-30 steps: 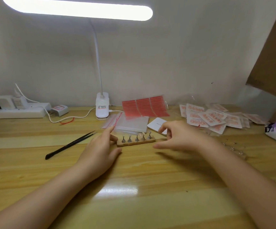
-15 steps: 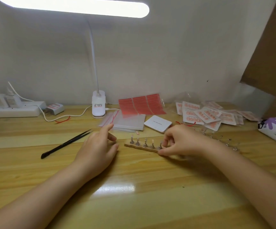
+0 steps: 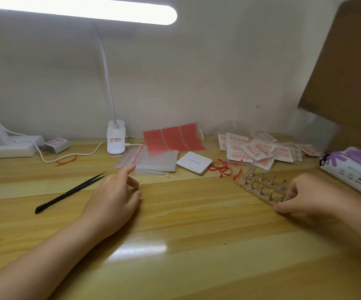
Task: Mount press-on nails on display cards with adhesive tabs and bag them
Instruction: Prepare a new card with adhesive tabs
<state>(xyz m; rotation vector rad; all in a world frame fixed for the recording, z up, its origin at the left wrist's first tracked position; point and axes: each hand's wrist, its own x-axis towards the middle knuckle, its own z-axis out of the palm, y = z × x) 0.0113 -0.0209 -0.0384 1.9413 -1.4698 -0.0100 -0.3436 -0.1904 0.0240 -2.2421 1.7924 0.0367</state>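
Looks like the right hand has its grip pinched on the near end of the peg stand out at 3 o'clock, probably parking it aside, while the left hand rests loose and empty mid-tabletop, near the bags at 12.

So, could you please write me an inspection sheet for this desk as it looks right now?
Surface: wooden desk, glossy.
Job's things: nail stand; stack of clear bags; red tab sheets; pile of bagged cards; white card.
Clutter: tweezers; red strips; wipes pack.
Grippers: left hand relaxed, holding nothing; right hand pinches the stand's near end.
Cables: white lead from power strip.
Surroundings: lamp, wall, cardboard.
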